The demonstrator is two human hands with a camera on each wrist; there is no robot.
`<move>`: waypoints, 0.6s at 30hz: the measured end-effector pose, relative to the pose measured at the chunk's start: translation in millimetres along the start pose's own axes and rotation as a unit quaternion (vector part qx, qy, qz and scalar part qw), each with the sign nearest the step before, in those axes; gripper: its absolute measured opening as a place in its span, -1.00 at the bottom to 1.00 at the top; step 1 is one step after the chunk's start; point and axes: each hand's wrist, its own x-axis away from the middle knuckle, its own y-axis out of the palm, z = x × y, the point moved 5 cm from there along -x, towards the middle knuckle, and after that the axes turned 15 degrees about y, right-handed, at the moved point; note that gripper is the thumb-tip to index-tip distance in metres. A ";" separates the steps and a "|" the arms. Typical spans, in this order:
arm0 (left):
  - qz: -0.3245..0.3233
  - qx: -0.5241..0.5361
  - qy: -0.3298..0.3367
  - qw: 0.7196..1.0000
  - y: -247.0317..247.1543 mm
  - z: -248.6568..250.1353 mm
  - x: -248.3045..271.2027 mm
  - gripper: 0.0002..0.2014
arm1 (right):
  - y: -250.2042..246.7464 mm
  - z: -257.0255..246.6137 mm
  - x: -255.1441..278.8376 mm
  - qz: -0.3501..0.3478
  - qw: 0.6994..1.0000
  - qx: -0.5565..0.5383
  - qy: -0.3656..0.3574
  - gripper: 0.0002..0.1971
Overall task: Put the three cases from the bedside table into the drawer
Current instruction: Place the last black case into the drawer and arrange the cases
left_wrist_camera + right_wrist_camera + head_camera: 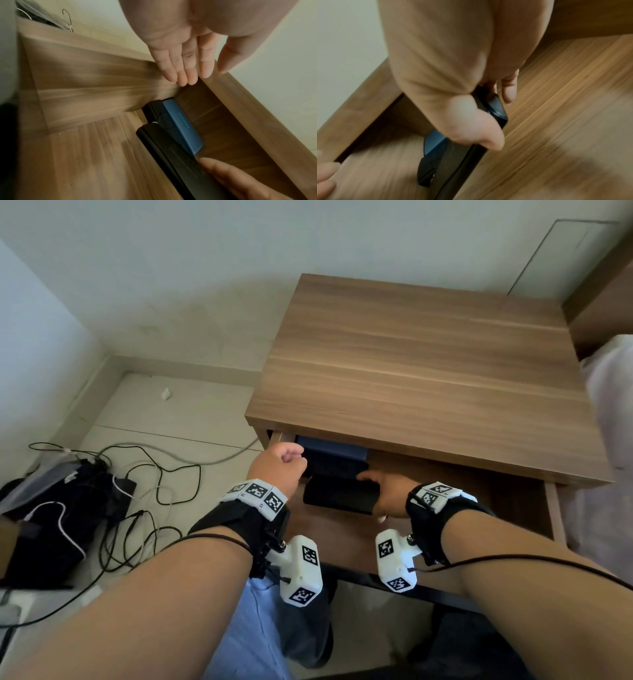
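1. Three cases sit inside the open drawer point(346, 535): a blue case point(334, 447) at the back, a black one against it, and the front black case point(339, 494).
2. Right hand point(387, 494) grips the front black case by its right end; its long axis runs left-right.
3. Left hand point(282, 470) hovers empty, fingers relaxed, beside the cases' left ends.

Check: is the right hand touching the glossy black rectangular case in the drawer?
Touching. The head view shows the right hand gripping the glossy black rectangular case's end.

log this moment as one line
right hand: holds black case in drawer | left hand: open, holds nothing | blue case: in drawer
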 end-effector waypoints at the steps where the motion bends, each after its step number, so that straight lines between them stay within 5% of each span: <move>1: -0.004 -0.004 0.002 1.000 1.4 -0.6 -2.2 -0.69 | 0.9 -1.7 -3.7 0.001 1.000 0.010 -0.001 -0.09; 18: -0.043 0.008 -0.014 0.999 16.6 -14.4 -10.2 -0.70 | 7.9 7.8 -29.2 0.007 0.996 -0.091 0.018 -0.13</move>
